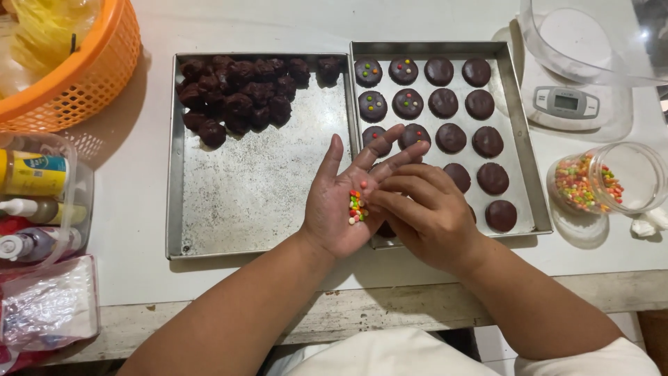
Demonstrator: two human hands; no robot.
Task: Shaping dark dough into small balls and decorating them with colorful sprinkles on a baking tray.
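Observation:
My left hand [337,202] lies palm up over the seam between two metal trays, cupping a small pile of coloured candy sprinkles [358,207]. My right hand [428,212] reaches across, its fingertips pinching at the sprinkles in that palm. The right tray [522,146] holds rows of flat round chocolate discs [451,138]; several discs at the left [407,103] carry coloured sprinkles, the others are plain. Some discs are hidden under my hands. The left tray [257,195] has a heap of dark chocolate balls [240,94] in its far corner.
A clear jar of coloured sprinkles [591,182] lies on its side at the right. Behind it stands a white kitchen scale [567,103] with a clear bowl [591,38]. An orange basket [76,66] and a clear tub of bottles [38,202] sit at left.

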